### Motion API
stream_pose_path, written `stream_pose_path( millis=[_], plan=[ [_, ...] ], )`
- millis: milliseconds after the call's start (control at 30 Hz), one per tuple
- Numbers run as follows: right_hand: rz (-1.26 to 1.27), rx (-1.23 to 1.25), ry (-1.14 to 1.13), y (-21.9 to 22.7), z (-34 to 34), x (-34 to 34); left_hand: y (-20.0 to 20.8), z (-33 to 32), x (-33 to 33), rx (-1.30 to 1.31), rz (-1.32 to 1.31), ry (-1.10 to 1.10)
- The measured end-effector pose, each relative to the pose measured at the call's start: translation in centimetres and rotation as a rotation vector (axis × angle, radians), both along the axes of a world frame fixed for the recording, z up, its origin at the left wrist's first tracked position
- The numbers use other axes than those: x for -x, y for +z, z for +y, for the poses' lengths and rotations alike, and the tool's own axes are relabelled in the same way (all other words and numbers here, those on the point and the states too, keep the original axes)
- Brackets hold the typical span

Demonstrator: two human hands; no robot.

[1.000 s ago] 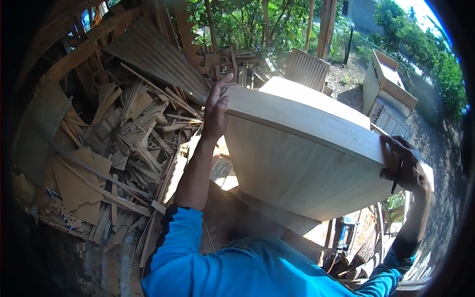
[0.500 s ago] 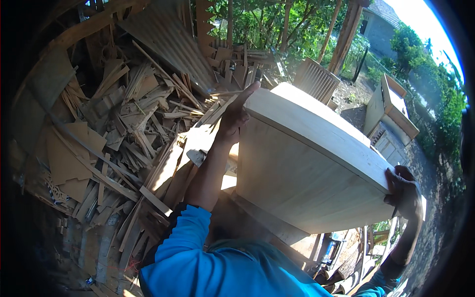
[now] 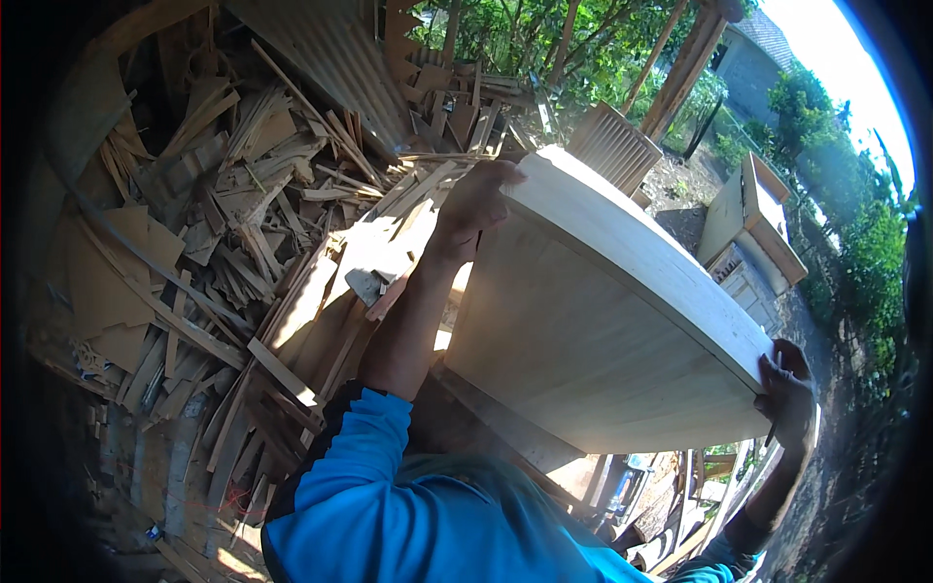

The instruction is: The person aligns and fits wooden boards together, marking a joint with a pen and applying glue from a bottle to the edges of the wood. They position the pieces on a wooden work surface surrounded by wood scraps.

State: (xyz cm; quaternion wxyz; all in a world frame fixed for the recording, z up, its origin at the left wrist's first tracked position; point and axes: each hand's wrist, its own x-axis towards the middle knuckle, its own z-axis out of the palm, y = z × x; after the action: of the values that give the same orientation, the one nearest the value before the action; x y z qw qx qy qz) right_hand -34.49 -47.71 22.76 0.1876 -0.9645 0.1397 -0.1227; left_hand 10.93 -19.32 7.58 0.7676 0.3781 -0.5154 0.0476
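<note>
two hands carry one big pale wooden cabinet [image 3: 603, 330], a box of unfinished light planks held up tilted in front of the person's chest, its thick top edge running from the left grip down to the right one. the left hand [image 3: 478, 202] is clamped over the far upper corner, fingers curled round the edge; the right hand [image 3: 789, 394] grasps the near lower corner, wrapped round the same edge. compared with a second ago the cabinet sits more steeply slanted and higher on the left side, and the view has swung so the scrap heap fills more of the left. i judge that the load is being turned while carried, not set down. below the left grip lies a pile of wood offcuts [image 3: 224, 243], slats and splintered boards. beyond it leans a corrugated metal sheet [image 3: 321, 58]. past the cabinet's top edge stands a slatted wooden panel [image 3: 614, 146], and beyond the right grip another unfinished wooden cabinet [image 3: 753, 219] on bare ground, with green trees [image 3: 573, 39] behind.
</note>
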Motion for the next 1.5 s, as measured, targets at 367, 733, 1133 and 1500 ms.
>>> stream_pose_path(
  millis=[367,733,1133,1500],
  plan=[
    [-0.224,0.398,0.184,-0.4,4.7,-3.5,0.0,0.4,0.8,-0.049,0.058,-0.007],
    [-0.218,0.427,0.267,0.7,14.7,-12.3,3.3,1.0,3.7,0.210,0.107,-0.400],
    [-0.150,0.544,0.301,0.4,20.3,-20.9,2.3,2.4,4.0,0.075,-0.162,0.117],
    [-0.052,0.557,0.268,0.3,18.8,-20.0,2.2,0.4,4.3,-0.113,-0.110,-0.045]
  ],
)
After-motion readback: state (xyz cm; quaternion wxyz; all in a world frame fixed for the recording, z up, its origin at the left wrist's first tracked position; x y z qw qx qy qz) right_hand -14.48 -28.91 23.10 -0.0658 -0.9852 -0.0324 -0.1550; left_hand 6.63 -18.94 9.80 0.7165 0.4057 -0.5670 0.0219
